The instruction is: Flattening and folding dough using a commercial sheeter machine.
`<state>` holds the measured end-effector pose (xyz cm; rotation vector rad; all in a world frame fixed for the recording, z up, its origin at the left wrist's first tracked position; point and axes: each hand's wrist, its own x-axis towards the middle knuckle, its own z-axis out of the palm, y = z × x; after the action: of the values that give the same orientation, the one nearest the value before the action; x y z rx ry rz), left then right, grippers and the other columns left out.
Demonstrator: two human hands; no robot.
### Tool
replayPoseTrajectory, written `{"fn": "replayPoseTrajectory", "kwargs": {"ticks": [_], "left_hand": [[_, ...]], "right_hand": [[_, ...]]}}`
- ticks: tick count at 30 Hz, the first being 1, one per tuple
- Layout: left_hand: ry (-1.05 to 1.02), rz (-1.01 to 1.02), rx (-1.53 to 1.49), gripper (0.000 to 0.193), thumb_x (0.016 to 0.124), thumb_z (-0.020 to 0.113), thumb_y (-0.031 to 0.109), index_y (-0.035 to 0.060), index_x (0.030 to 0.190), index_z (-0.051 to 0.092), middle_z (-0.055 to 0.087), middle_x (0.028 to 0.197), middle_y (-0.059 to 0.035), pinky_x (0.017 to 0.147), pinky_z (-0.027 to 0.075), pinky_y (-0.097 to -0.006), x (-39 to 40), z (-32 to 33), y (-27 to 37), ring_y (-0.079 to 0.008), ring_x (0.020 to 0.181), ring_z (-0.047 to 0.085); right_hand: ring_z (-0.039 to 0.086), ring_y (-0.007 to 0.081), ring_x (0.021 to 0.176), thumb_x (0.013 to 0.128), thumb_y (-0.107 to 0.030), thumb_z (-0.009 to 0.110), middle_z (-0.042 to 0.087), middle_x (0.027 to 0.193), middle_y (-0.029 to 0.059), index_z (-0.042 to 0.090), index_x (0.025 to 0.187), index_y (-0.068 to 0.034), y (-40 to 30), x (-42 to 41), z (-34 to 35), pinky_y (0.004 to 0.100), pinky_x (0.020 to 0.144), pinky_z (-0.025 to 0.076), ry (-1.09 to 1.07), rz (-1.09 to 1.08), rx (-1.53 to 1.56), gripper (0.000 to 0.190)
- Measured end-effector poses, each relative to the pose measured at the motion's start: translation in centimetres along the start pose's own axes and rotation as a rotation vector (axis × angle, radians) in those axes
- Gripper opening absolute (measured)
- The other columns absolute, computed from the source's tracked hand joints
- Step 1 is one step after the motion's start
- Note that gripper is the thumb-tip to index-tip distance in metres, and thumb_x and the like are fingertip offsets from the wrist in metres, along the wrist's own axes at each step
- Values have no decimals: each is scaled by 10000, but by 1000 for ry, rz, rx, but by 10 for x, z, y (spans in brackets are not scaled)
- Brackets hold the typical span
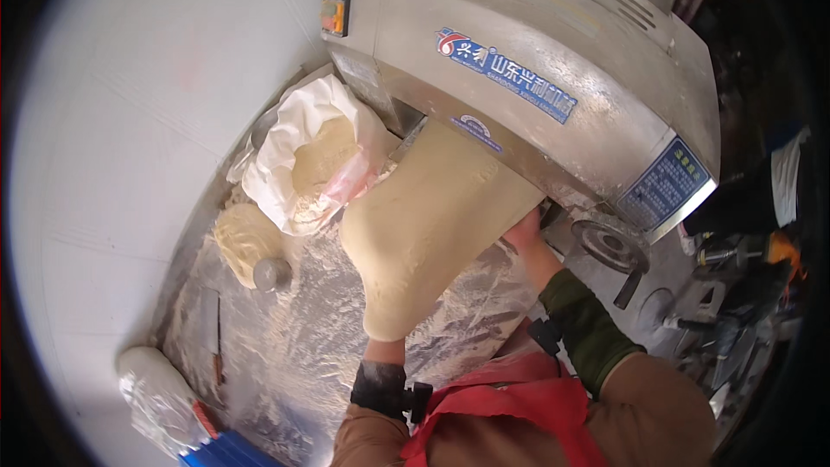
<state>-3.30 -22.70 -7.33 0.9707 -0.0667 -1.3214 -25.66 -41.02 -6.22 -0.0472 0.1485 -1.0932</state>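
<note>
A wide sheet of pale dough [441, 207] hangs out of a stainless steel dough sheeting machine [519, 65] and spreads over a floury metal tabletop. Beneath the sheet's near end is my left hand, with only the wrist [386, 351] showing; its fingers are hidden by the dough. My right hand [524, 232] is at the sheet's right edge, close below the machine's outlet, and its fingertips are partly hidden under the dough and the machine's edge. Whether it grips the dough cannot be made out.
An open white sack of flour [285, 168] stands left of the sheet. Near it lie a dough lump [243, 237] and a small round metal object [271, 274]. A long knife [217, 337] lies further left, above a blue brush-like tool [227, 451]. A handwheel [609, 246] juts out at right.
</note>
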Motion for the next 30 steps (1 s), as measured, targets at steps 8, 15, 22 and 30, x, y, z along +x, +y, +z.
{"fn": "replayPoseTrajectory", "kwargs": {"ticks": [8, 15, 22, 30], "left_hand": [[144, 114, -45, 476, 781, 567, 153, 7, 1221, 460, 432, 1275, -195, 1003, 315, -444, -58, -59, 57, -358, 1211, 370], [255, 262, -55, 487, 781, 564, 156, -1, 1228, 452, 424, 1282, -199, 1009, 305, -453, -100, -94, 108, -360, 1218, 362], [421, 471, -58, 498, 781, 561, 159, -9, 1235, 444, 416, 1290, -203, 1014, 294, -463, -181, -135, 154, -361, 1224, 354], [635, 695, -7, 511, 781, 557, 162, -18, 1243, 435, 406, 1299, -208, 1020, 282, -474, -295, -158, 178, -363, 1232, 345]], "right_hand": [[464, 244, 1142, 892, -402, 422, 480, 1274, 82, 451, 1260, -72, -15, 29, -9, 393, 954, 384, -44, -214, -149, 495], [417, 243, 1173, 870, -386, 447, 441, 1300, 86, 455, 1256, -74, -24, 36, -3, 397, 973, 347, -31, -246, -184, 496], [370, 242, 1204, 849, -369, 472, 402, 1327, 90, 459, 1252, -76, -21, 37, -1, 400, 992, 310, -23, -228, -202, 499], [316, 241, 1240, 824, -350, 501, 357, 1357, 95, 464, 1248, -78, -14, 26, -4, 405, 1014, 268, -22, -166, -187, 505]]}}
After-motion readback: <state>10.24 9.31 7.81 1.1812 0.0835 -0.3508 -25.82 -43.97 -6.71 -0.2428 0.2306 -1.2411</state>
